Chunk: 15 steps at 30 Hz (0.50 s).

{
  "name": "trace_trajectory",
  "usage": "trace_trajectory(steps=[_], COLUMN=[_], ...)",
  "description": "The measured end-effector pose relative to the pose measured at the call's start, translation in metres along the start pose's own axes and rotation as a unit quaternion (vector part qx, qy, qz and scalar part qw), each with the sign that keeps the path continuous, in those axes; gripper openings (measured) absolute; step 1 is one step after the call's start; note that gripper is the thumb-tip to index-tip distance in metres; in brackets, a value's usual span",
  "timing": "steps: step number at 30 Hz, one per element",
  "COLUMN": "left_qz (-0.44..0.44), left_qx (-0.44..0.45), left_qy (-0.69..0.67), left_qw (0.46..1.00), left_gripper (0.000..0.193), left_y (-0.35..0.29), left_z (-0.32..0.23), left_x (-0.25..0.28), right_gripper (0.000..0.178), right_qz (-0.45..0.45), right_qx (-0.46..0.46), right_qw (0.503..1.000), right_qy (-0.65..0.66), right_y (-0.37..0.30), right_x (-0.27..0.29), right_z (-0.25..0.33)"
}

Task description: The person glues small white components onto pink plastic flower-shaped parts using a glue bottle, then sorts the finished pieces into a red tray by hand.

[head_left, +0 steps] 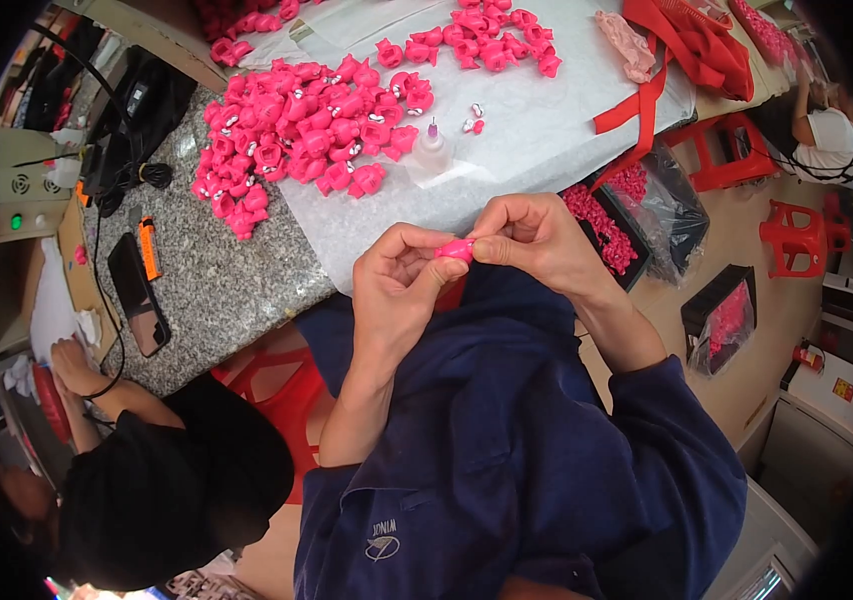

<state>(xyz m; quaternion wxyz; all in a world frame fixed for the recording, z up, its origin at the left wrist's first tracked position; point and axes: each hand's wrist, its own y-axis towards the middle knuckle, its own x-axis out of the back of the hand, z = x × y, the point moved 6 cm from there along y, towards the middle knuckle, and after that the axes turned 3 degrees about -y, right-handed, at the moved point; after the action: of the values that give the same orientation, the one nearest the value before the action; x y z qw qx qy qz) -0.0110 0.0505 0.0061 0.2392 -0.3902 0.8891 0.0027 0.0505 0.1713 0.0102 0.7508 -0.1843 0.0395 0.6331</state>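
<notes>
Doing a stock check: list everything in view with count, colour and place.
Bench: one, speckled grey, upper left
Sheet: at least one, white, upper centre
Loose pieces: many, pink, heaped upper centre
Bottle: one, translucent, purple-tipped, on sheet
Small bits: a few, white-pink, near bottle
Red fabric: one bundle, red, upper right
Crumpled wad: one, pale pink, beside red fabric
Phone: one, black, on bench
Tube: one, orange, beside phone
Stools: at least three, red, right and left
Trays: at least two, dark, right
Control box: one, beige, far left
Co-workers: two, black clothing left, white right
Held piece: one, pink, centre
Left hand: one, bare, centre
Right hand: one, bare, centre
</notes>
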Motion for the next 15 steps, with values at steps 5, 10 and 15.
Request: trace_trajectory(steps=[5, 10, 15], left_qz=[-0.001, -0.001, -0.001], left_qx=[0.001, 0.0, -0.001], left_qy=[0.002, 0.0, 0.003], left_qw=[1.0, 1.0, 1.0], left_gripper=[0.013, 0.013, 0.014], left_y=[0.0002, 0.0009, 0.0015], left_z=[0.0004, 0.0009, 0.0], left_x=[0.0008, 0.0013, 0.0009], right_gripper=[0.007, 0.007, 0.008], right_qz=[0.002, 0.009, 0.014], right_qx=[-0.003, -0.001, 0.012], right_qw=[1.0, 1.0, 1.0], right_qy=[-0.004, -0.007, 0.0], right_y=[0.0007, 0.0017, 0.003], right_x=[0.0002, 0.001, 0.002], right_z=[-0.0001, -0.0013, -0.0008])
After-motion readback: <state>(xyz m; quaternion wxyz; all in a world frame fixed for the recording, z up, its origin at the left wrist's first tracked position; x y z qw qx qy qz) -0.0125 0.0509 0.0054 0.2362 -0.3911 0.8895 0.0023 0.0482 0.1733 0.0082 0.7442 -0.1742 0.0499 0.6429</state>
